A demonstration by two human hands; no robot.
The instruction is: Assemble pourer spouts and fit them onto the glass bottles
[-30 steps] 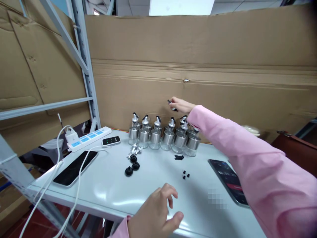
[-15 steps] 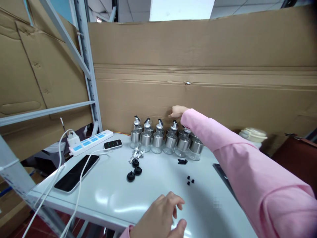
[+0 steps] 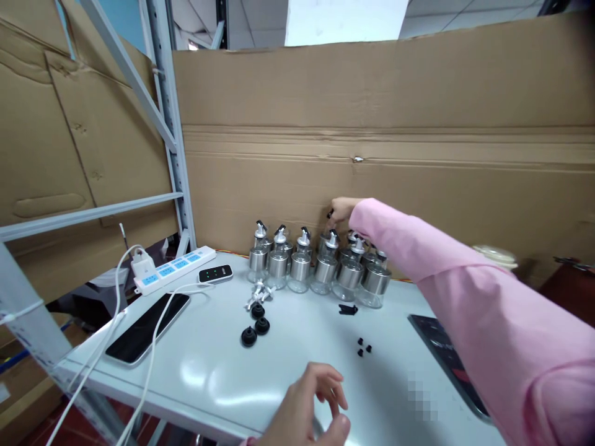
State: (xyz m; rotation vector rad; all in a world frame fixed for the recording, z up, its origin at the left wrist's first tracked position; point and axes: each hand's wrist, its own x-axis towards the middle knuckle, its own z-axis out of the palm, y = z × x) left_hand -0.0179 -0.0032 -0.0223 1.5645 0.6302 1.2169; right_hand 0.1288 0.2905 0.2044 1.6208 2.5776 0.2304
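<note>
Dropping behind front bottles point(image 3: 300, 269): R hand point(image 3: 343, 209) is now lower than 1 s ago, at back row, fingers pinched on a black-tipped spout point(image 3: 330, 213), mostly hidden. Prob. means placing, not fetching; can't tell if it's seated. Front bottles, w/ tops on, sit just below & nearer than that grip. L hand point(image 3: 309, 409) hangs nearest, thumb & fingers apart, nothing visible in it; black caps point(image 3: 248, 337) fwd-left of it.

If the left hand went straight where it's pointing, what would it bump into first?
Probably the three tiny black pieces, ahead of the left hand on the table. Its height is hard to judge, so it might pass over them.
</note>
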